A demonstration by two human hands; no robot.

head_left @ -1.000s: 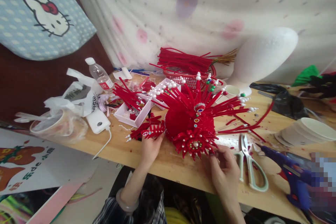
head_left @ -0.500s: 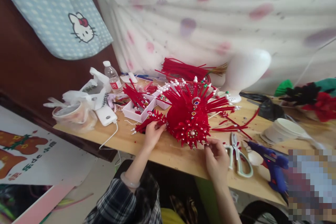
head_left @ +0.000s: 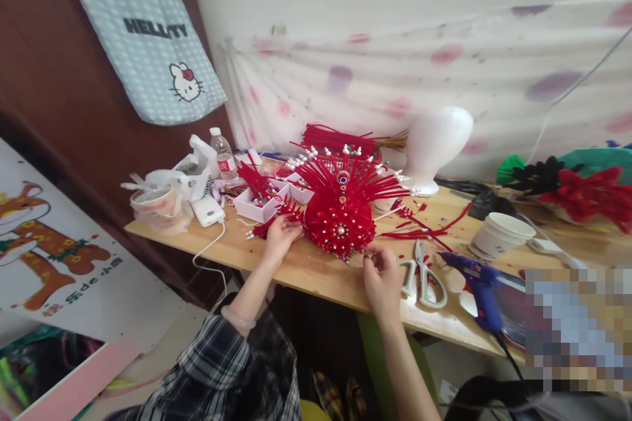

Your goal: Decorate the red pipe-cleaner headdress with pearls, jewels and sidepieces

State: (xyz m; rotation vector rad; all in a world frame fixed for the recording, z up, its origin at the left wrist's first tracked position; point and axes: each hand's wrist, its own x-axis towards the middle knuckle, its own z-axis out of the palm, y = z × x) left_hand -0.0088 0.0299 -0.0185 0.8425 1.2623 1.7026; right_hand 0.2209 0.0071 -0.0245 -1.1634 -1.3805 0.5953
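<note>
A red headdress [head_left: 340,210] with pearl-tipped spikes, a jewelled centre strip and a beaded flower at its front sits on the wooden table. My left hand [head_left: 282,238] grips its left edge, thumb and fingers together. A red beaded side piece [head_left: 261,230] lies beside that hand. Close to the lower right edge of the headdress, my right hand [head_left: 382,275] has its fingers curled in a pinch; whatever is between them is too small to tell. Scissors [head_left: 423,276] with pale handles lie just right of my right hand.
A blue glue gun [head_left: 476,286] and a paper cup [head_left: 501,237] are at the right. Behind stand a white head form [head_left: 437,148] and a basket of red stems [head_left: 338,139]. Left are bead boxes [head_left: 257,207], a bottle [head_left: 223,154] and a bagged bowl [head_left: 160,204].
The camera view has tilted up and shifted, so everything appears displaced in it. Both hands stay at the headdress, with the right fingers still curled by its lower edge.
</note>
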